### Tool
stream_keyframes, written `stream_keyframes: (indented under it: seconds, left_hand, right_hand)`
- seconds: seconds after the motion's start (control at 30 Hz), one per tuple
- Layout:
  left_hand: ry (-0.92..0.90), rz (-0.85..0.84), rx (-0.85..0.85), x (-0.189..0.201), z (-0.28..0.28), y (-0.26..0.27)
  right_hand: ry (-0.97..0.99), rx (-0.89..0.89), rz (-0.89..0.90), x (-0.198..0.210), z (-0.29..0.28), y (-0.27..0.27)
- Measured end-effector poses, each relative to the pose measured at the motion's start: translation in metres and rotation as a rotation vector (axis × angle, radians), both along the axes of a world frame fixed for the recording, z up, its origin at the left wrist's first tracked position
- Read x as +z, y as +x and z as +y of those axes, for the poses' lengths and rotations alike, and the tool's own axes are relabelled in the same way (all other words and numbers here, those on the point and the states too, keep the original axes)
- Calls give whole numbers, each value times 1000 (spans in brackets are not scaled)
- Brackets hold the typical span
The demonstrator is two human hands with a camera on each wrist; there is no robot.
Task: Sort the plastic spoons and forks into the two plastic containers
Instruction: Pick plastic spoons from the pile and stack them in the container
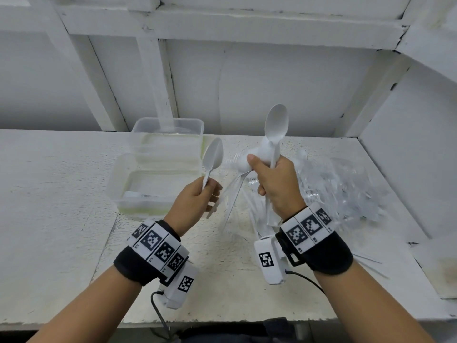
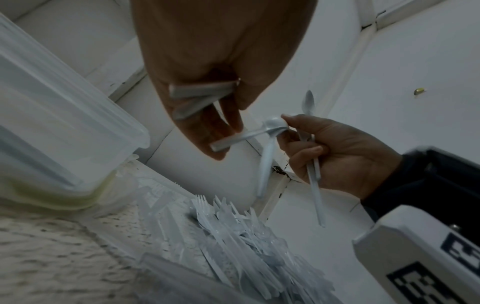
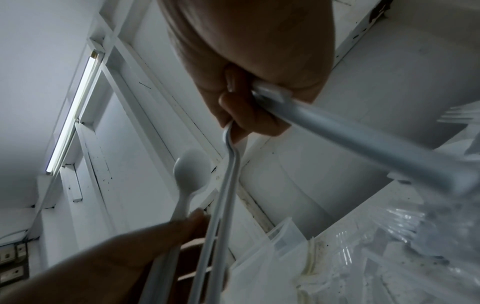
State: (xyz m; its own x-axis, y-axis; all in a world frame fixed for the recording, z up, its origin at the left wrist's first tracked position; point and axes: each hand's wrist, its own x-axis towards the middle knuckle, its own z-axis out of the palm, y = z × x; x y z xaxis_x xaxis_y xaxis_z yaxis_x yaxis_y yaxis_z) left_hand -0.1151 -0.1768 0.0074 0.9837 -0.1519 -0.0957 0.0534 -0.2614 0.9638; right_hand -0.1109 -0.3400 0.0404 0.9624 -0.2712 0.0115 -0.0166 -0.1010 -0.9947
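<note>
My left hand point(image 1: 196, 199) pinches one white plastic spoon point(image 1: 212, 160) upright; my right hand point(image 1: 277, 186) grips a bunch of white plastic spoons point(image 1: 273, 142). Just beyond lie the clear-wrapped cutlery heap point(image 1: 346, 189) and two clear plastic containers point(image 1: 148, 169), left.

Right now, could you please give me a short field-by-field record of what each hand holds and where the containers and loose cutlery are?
left hand: grips white spoon by its handle, bowl up
right hand: grips bundle of spoons, fanned
near container: some cutlery inside, type unclear
far container: contents unclear
cutlery pile: on the table, right of the containers
</note>
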Motion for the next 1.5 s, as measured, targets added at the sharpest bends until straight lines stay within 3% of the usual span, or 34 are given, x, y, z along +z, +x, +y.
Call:
stream_keyframes:
  seconds: [0.17,0.4,0.8,1.03,1.13,1.37,1.5]
  left_hand:
    - [192,-153,88,-3,4,4]
    - [131,-165,91,-8,-4,7]
    - [294,-445,82,-12,-10,2]
    - [425,-522,64,-12,-9,1]
    - [350,-417,32,-10,-9,2]
    - [-60,124,19,-2,-6,9]
    - [-132,299,-74,4,-5,6]
  right_hand:
    - [0,-3,-3,4,-11,-2]
    - [-68,46,14,-1,-5,-3]
    - [-152,-26,82,-8,5,5]
    - [-186,-36,100,-12,7,11]
    - [-246,-31,81,-14,7,12]
    - [-339,23,5,-23,7,10]
    - [-356,52,-49,-22,6,7]
